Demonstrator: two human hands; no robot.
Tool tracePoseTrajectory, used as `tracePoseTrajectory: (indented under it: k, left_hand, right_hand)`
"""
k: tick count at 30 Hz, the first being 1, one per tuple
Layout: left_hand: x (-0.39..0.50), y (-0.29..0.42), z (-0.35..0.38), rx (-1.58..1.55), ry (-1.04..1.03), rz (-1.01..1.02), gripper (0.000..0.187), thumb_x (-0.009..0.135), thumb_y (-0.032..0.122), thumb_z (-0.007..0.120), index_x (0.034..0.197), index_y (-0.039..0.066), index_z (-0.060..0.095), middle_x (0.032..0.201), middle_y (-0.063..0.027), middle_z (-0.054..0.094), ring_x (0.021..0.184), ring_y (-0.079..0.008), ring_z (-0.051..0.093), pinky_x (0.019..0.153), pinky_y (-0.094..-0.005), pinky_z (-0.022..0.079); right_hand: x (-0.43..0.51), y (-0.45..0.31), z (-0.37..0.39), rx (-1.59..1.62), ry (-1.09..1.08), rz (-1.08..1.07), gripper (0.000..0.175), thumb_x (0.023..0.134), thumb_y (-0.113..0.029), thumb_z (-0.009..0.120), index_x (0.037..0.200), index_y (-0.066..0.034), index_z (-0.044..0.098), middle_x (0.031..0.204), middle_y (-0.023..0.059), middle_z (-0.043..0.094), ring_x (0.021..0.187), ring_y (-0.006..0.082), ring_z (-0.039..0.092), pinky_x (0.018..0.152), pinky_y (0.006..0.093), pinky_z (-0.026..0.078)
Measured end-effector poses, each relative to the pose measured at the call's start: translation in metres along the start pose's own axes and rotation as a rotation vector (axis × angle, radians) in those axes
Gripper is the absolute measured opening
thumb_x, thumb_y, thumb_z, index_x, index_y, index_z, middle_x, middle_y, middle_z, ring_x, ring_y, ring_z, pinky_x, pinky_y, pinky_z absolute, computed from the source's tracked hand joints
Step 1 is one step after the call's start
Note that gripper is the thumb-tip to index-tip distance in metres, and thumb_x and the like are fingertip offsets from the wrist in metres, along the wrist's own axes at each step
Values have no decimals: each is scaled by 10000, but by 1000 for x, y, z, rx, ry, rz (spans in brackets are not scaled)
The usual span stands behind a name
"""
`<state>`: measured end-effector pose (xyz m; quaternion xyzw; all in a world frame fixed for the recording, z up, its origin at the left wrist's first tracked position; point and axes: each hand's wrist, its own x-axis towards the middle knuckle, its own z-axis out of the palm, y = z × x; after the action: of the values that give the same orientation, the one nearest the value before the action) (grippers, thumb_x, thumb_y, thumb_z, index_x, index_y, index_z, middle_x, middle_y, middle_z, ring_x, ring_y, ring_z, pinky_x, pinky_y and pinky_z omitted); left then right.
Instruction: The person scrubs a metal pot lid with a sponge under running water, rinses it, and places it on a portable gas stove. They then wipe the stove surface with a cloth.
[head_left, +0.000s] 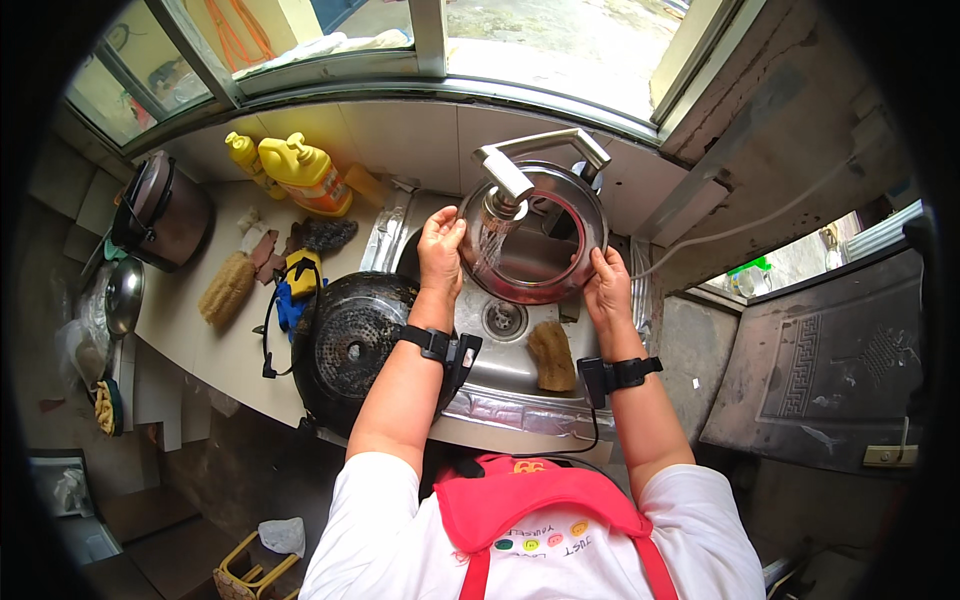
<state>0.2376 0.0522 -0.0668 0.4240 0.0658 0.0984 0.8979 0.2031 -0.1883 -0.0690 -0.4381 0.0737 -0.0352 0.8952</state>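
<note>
Both hands hold a round ring (525, 292) with a shiny dark rim and a reddish inner edge, tilted over the stainless steel sink (491, 364). My left hand (441, 251) grips its left side. On the lower right side, my right hand (609, 289) pinches the rim between thumb and fingers. Water runs from the faucet (506, 180) onto the ring's left part. Below it in the basin are the drain (505, 320) and a piece of loofah (553, 356). A blackened pan (352, 352) lies bottom up beside the sink, partly behind my left forearm.
Left on the counter are another loofah (227, 289), a yellow sponge (302, 277), a dark scouring pad (330, 234), a yellow pump bottle (307, 172) and a dark pot (165, 214). A metal lid (124, 296) sits near the counter's left edge. Windows (420, 60) line the back.
</note>
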Motion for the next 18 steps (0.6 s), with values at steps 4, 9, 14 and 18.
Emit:
tracePoseTrajectory:
  k: [4,9,14,18]
  left_hand:
    - [4,12,-3,8,-10,50,248,818,-41,515,1062,2,490,970,-63,539,895,-126,519,829,-232,415]
    - [12,38,-12,43,12,95,232,818,-48,510,1044,4,503,944,-57,537,874,-124,521,819,-234,424]
    - [12,62,-14,39,37,134,231,814,-51,508,1040,-5,503,939,-62,536,872,-120,524,812,-227,430]
    - [3,80,-10,23,24,125,229,815,-49,502,1041,-7,502,945,-70,542,866,-120,531,804,-221,434]
  right_hand:
    - [13,9,6,72,-20,32,99,875,-107,519,955,-48,522,884,62,608,795,160,592,754,287,474]
    - [33,26,23,121,-90,66,129,864,-100,537,978,-39,534,914,54,605,833,157,581,783,296,469]
    - [52,43,41,138,-93,107,143,859,-118,553,978,-40,555,901,43,612,822,162,584,784,302,467]
    - [62,49,53,145,-129,152,142,855,-139,566,954,-38,560,867,30,613,789,140,582,736,275,469]
